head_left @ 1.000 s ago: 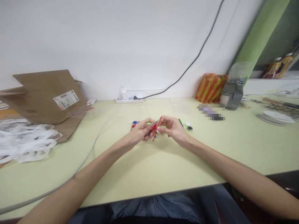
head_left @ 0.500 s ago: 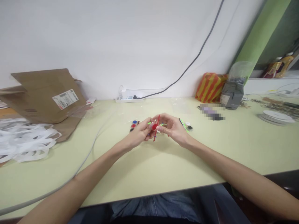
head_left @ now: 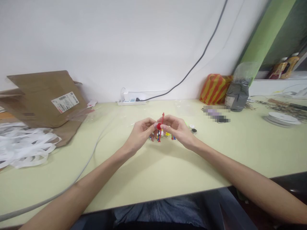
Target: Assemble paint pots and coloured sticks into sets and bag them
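My left hand (head_left: 137, 134) pinches a small red round piece (head_left: 158, 126) between thumb and fingers. Beside it, my right hand (head_left: 178, 129) grips a thin red arrow (head_left: 163, 117) that stands nearly upright, its head at the top and its notched tail below the fingers. The round piece and the arrow's shaft meet or overlap; whether they are joined I cannot tell. Under and behind both hands lie small coloured pieces (head_left: 168, 134) in yellow, blue and white, partly hidden. Right of my right hand lie a black round piece (head_left: 194, 131) and a white one (head_left: 191, 126).
A cardboard box (head_left: 43, 102) and a heap of white strips (head_left: 24, 143) occupy the left side. A grey cable (head_left: 93, 153) crosses the table there. At the back are a power strip (head_left: 130, 102), a striped bag (head_left: 213, 89) and a grey bag (head_left: 236, 95); a white spool (head_left: 281, 119) lies right.
The arrow has risen slightly, with more of its head showing above my fingers. My left hand has shifted left and now covers the round pieces that showed beside it.
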Demonstrator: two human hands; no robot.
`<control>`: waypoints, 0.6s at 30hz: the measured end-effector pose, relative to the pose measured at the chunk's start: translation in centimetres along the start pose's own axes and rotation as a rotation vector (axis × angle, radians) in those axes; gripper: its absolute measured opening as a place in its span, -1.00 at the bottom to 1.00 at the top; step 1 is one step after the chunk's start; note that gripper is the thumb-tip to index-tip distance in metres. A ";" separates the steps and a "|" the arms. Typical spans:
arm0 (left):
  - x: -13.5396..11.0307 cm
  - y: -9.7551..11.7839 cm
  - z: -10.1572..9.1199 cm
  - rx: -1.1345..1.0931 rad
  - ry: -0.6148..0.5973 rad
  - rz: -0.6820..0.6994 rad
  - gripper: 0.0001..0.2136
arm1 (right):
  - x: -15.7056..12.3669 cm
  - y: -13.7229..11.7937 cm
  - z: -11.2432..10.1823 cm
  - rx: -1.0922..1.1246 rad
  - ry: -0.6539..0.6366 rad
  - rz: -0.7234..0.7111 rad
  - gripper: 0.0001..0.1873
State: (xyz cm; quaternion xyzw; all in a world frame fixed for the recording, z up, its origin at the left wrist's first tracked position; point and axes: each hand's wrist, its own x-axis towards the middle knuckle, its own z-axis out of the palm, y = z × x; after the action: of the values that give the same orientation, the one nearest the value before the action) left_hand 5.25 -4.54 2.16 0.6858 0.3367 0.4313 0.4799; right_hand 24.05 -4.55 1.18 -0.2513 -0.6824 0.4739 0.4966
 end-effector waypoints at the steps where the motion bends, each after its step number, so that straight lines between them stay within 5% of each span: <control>1: 0.0 0.1 0.0 -0.001 0.008 0.016 -0.69 | 0.0 0.1 0.0 0.005 0.012 0.005 -0.65; 8: -0.1 -0.1 0.2 0.079 0.007 0.102 -0.74 | 0.1 0.5 -0.3 0.027 0.102 0.026 -0.61; 18: -0.4 -0.1 0.1 0.237 0.033 0.219 -0.81 | 0.1 -0.1 -0.1 -0.005 0.065 0.033 -0.62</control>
State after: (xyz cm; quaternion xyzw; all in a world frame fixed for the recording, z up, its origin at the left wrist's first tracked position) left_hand 5.19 -4.89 1.91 0.7629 0.3165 0.4496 0.3402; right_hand 24.16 -4.48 1.28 -0.2788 -0.6628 0.4719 0.5101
